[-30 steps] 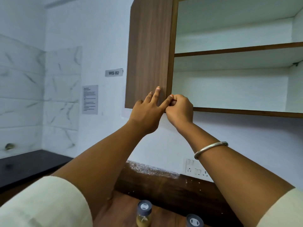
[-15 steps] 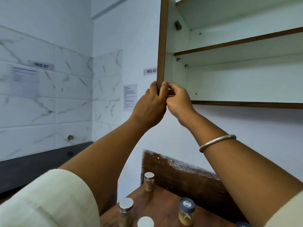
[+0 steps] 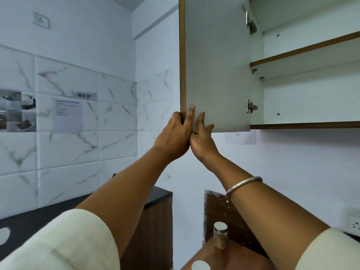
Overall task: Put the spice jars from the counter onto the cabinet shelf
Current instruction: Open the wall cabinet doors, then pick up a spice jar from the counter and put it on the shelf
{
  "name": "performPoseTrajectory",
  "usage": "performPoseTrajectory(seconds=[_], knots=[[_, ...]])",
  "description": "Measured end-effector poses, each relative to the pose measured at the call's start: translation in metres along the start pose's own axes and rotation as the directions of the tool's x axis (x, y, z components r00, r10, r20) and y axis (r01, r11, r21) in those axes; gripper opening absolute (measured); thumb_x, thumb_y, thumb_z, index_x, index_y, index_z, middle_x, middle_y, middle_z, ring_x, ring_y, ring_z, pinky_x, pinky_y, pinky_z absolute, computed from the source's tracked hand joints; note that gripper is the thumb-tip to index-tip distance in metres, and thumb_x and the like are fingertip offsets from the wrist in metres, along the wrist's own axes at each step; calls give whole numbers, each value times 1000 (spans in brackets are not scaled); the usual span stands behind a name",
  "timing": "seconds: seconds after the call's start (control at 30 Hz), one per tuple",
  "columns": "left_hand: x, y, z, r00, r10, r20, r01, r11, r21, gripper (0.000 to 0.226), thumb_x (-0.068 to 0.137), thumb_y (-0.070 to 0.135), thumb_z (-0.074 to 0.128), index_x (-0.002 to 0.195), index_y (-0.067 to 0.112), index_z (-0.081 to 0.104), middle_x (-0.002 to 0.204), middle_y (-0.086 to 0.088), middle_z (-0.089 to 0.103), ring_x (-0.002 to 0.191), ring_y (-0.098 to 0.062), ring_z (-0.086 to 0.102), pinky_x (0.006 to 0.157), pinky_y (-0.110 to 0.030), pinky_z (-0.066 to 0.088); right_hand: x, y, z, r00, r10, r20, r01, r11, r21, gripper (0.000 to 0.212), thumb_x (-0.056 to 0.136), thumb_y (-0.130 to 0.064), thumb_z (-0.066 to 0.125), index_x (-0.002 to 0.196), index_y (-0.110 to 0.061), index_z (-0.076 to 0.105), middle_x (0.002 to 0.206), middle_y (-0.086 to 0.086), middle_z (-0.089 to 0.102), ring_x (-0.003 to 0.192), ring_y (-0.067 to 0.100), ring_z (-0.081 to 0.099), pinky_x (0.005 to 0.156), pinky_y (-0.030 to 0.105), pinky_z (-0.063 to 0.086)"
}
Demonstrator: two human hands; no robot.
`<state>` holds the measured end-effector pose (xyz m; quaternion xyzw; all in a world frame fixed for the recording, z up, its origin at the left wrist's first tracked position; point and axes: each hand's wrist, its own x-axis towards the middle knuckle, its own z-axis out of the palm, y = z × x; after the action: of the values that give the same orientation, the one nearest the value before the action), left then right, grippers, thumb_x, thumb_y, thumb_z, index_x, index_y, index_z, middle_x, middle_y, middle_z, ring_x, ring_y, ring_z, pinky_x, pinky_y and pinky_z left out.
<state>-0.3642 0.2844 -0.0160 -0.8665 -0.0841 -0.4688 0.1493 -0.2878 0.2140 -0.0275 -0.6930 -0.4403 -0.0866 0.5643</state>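
The wall cabinet's door stands swung wide, its pale inner face toward me. My left hand grips the door's lower free corner, fingers wrapped round the brown edge. My right hand presses against the door's inner face beside it, fingers spread and straight. The lower cabinet shelf and the shelf above it hold nothing. Down on the wooden counter stands a metal-lidded spice jar; another jar's white lid shows at the bottom edge.
Two hinges sit on the cabinet's left wall. A black countertop runs along the marble-tiled left wall, which carries a "WS 07" label. A socket plate is on the wall at right.
The door has swung further open to the left, from edge-on to showing its inner face. Both hands moved with its lower corner. My view shifted left; fewer jars show.
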Motion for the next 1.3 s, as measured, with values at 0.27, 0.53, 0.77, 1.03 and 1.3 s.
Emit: performPoseTrajectory(seconds=[0.27,0.53,0.77,1.03,1.3], knots=[[-5,-29,21,998,-54,40,49,990,129,74,94,21,48,149,11,1,138,-29,26,120,-40,40,98,-41,41,14,13,32,999,-10,42,13,997,-78,68,99,-38,35,144,-43,-16,155,6,-27,146,32,1,113,49,26],[-4,-17,19,985,140,-99,-78,881,467,71,91,40,39,147,4,15,156,-22,-7,143,-37,-10,112,-52,-10,6,25,23,993,-28,-115,-14,936,-352,78,95,-40,42,144,-40,-19,156,11,-20,142,43,-12,110,59,19],[-10,28,23,973,220,-71,-172,892,417,66,86,37,43,143,7,31,157,-15,10,145,-33,10,114,-53,1,-24,38,-25,996,-60,-62,15,829,-559,82,92,-33,45,146,-35,-17,158,11,-15,143,39,-14,113,58,18],[-6,140,35,969,245,36,-246,942,228,77,87,42,37,148,6,8,158,-15,-3,145,-33,1,115,-51,2,-86,62,-129,993,52,-109,-113,713,-692,70,93,-34,40,150,-29,0,159,10,-5,143,37,-14,113,57,20],[-15,312,43,930,354,97,-348,934,-75,76,89,39,37,149,8,3,158,-14,-4,146,-31,-3,117,-48,3,-184,111,-275,930,219,-295,-367,578,-729,73,92,-52,37,149,-30,-2,159,10,-6,143,38,-15,112,59,15]])
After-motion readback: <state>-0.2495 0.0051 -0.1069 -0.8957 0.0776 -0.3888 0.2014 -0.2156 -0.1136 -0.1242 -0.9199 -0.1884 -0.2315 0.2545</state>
